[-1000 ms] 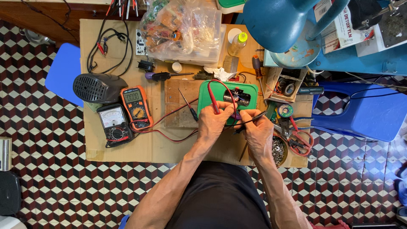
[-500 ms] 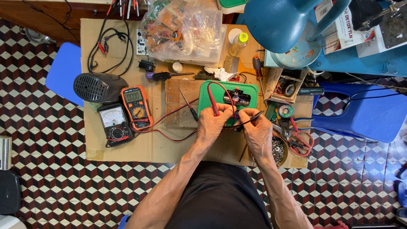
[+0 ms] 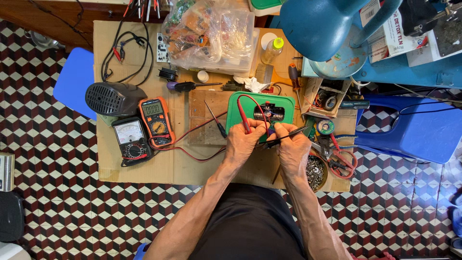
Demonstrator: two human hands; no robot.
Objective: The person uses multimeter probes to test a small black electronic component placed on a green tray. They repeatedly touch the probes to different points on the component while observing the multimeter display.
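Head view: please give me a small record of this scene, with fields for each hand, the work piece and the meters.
left hand: holds red probe
right hand: holds black probe
work piece: small dark component on green tray
meters: orange digital multimeter beside black analog meter, left of the hands
surface: cardboard sheet on tiled floor

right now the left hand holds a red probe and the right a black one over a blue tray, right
Not quite: the tray is green, not blue. The head view shows the left hand holding the red probe and the right hand the black probe over it.
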